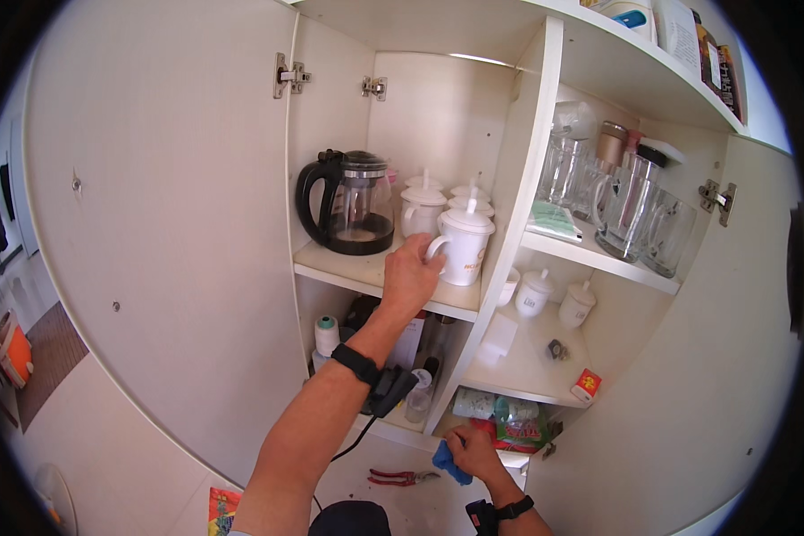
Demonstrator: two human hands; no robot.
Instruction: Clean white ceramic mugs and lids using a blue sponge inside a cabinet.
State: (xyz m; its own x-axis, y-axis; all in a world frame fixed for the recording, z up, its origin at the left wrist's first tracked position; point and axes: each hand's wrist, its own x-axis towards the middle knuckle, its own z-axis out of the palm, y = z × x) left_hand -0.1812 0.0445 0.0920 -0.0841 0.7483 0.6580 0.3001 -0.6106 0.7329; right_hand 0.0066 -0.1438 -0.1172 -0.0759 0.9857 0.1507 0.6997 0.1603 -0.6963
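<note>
At the front of the cabinet's middle shelf (348, 268), my left hand (410, 271) has its fingers at the handle of a white lidded mug (463, 251) with orange writing. The mug stands upright near the right partition. Behind it are several more white lidded mugs (422, 208), partly hidden. To their left sits a glass teapot (358, 208) with a black handle, lid and base. Lower down at the right, my right hand (474, 454) holds a crumpled blue cloth (451, 462) in front of the bottom compartment.
Glass mugs (623, 208) crowd the upper right shelf; smaller lidded cups (534, 293) and a red box (586, 385) occupy the shelf below. A thread cone (326, 335) stands lower left. Red-handled pruning shears (402, 477) lie at the bottom. Open doors (167, 201) flank the cabinet.
</note>
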